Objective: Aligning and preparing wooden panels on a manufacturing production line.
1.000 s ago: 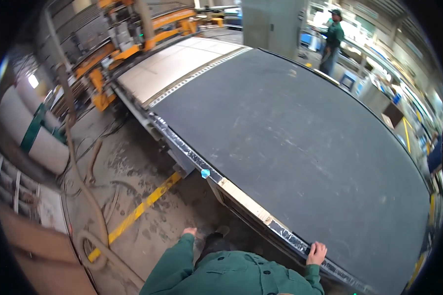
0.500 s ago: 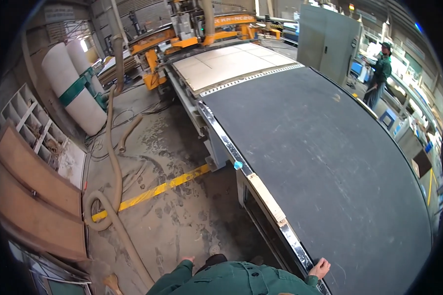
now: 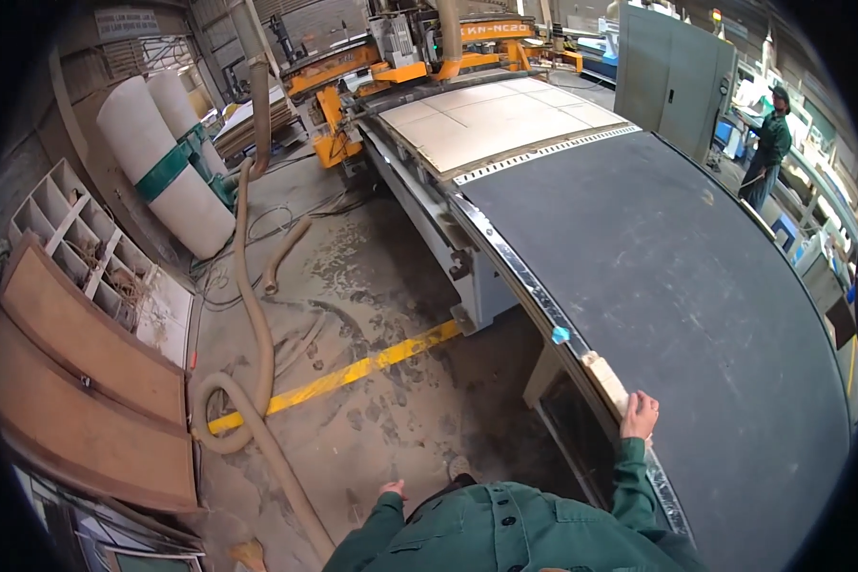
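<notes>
A pale wooden strip [image 3: 604,380] lies along the left edge of a long machine table with a dark grey top [image 3: 682,286]. My right hand [image 3: 641,417] is at the strip's near end, fingers curled over it and hiding that end. Just beyond the strip, a small bright blue piece [image 3: 561,335] sits on the scuffed black edge rail [image 3: 519,264]. My left hand [image 3: 394,488] hangs low beside my body, over the floor. It looks loosely open and nothing shows in it.
Beyond the dark top lies a pale sheet [image 3: 505,119] under an orange machine gantry [image 3: 400,71]. A beige hose [image 3: 257,324] snakes across the floor past a yellow line [image 3: 353,372]. Brown panels [image 3: 95,381] lean at left. A grey cabinet [image 3: 672,81] and another person [image 3: 767,148] are far right.
My right hand has moved forward along the table edge, from the black rail to the wooden strip. The view has shifted, so the table appears further right. My left hand still hangs low.
</notes>
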`<state>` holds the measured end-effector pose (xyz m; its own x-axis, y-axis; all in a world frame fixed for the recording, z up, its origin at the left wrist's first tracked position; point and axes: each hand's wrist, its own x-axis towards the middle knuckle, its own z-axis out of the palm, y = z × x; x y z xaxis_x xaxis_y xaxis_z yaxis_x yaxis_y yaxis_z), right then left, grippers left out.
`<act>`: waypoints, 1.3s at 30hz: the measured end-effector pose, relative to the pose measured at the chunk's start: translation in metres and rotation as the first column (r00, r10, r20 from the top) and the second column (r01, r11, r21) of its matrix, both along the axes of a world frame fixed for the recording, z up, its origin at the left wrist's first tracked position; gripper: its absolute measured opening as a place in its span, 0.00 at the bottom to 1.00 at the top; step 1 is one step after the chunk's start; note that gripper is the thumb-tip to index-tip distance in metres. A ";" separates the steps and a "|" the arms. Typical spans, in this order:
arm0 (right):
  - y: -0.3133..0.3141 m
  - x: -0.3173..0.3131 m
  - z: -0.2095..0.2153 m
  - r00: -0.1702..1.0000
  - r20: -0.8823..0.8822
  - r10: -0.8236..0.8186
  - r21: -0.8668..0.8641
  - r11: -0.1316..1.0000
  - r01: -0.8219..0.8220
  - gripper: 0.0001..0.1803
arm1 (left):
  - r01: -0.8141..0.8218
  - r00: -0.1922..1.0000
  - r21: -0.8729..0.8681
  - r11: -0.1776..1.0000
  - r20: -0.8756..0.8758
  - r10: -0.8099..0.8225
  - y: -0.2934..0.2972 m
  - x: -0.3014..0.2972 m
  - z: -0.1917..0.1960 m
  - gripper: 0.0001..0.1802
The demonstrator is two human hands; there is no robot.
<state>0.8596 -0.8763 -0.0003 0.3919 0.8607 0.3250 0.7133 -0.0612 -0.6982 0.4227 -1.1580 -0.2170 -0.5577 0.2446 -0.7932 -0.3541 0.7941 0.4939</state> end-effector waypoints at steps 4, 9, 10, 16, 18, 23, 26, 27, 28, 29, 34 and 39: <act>0.010 -0.028 -0.013 0.921 0.332 -0.203 -0.162 0.950 0.268 0.15 | -0.193 0.981 0.071 0.979 0.030 0.191 -0.009 -0.052 -0.011 0.17; 0.012 -0.034 -0.022 0.814 0.492 -0.310 -0.059 0.920 0.387 0.13 | -0.115 0.993 0.007 0.993 0.019 0.115 -0.007 -0.089 0.008 0.16; 0.013 -0.036 -0.024 0.802 0.507 -0.316 -0.047 0.919 0.392 0.13 | -0.116 0.993 0.010 0.993 0.037 0.116 -0.008 -0.097 0.006 0.17; 0.018 -0.039 -0.018 0.770 0.547 -0.328 -0.090 0.891 0.444 0.15 | -0.072 0.995 0.020 0.997 0.070 0.070 -0.009 -0.119 -0.040 0.16; 0.025 -0.044 -0.024 0.814 0.488 -0.316 -0.061 0.918 0.393 0.18 | -0.012 0.999 0.080 0.997 0.046 0.009 -0.034 -0.129 -0.079 0.16; 0.028 -0.037 -0.012 0.879 0.202 -0.431 -0.158 0.872 0.464 0.23 | 0.212 0.974 0.244 0.946 0.021 -0.224 -0.004 -0.132 -0.101 0.19; 0.032 -0.038 -0.017 0.876 0.234 -0.421 -0.189 0.864 0.466 0.21 | 0.287 0.954 0.351 0.892 -0.018 -0.299 0.007 -0.150 -0.103 0.20; 0.035 -0.041 -0.016 0.860 0.273 -0.431 -0.163 0.860 0.483 0.20 | 0.318 0.943 0.387 0.865 -0.038 -0.330 0.014 -0.157 -0.101 0.21; 0.035 -0.042 -0.017 0.845 0.306 -0.438 -0.145 0.856 0.496 0.19 | 0.351 0.932 0.415 0.839 -0.066 -0.357 0.025 -0.164 -0.099 0.21; 0.039 -0.040 -0.022 0.842 0.317 -0.436 -0.141 0.856 0.497 0.18 | 0.346 0.935 0.415 0.841 -0.078 -0.346 0.029 -0.177 -0.094 0.21; 0.035 -0.029 -0.034 0.812 0.404 -0.421 -0.103 0.861 0.498 0.13 | 0.512 0.836 -0.054 0.857 -0.198 -0.511 0.152 -0.219 -0.036 0.18; 0.035 -0.043 -0.017 0.789 0.431 -0.438 -0.200 0.806 0.556 0.15 | 0.127 0.988 0.157 0.979 -0.108 -0.111 0.295 -0.229 0.045 0.15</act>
<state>0.8171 -0.8414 -0.0172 0.7036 0.6518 0.2830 0.7105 -0.6391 -0.2946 0.1933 -0.8629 -0.1720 -0.5900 0.4353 -0.6800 -0.2057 0.7334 0.6479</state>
